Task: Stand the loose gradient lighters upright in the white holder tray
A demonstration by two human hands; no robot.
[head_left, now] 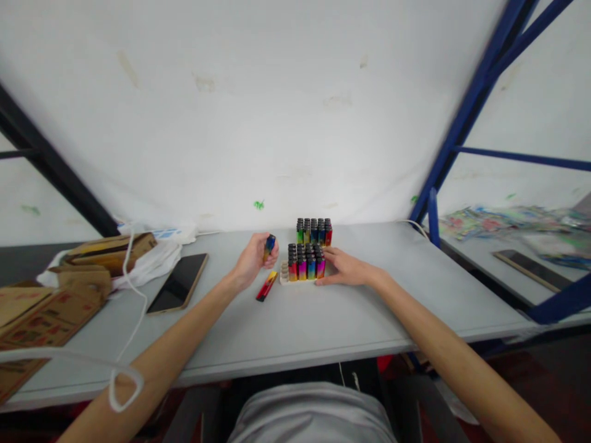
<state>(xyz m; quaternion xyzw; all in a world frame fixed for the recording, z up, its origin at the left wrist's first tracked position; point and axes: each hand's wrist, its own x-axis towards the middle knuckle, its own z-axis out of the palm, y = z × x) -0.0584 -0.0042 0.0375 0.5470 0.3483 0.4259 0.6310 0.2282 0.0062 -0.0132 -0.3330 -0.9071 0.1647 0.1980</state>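
My left hand [255,259] is closed around a blue and yellow lighter [269,246], held upright with its black top showing. Just below that hand, a red and yellow lighter [266,287] lies on the table. My right hand [342,267] rests with fingers apart against the right side of a white tray [298,282]. Rows of colourful lighters [306,267] stand upright in this tray, and its left column of slots shows bare. Right behind it stands another group of upright lighters [314,234], close to the wall.
On the left lie a tablet-like black device [179,283], opened cardboard boxes [50,314] and a white cable [133,289] crossing the table. A blue metal frame [434,184] rises at the right. Beyond it are plastic packets [498,223] and another dark device [533,269].
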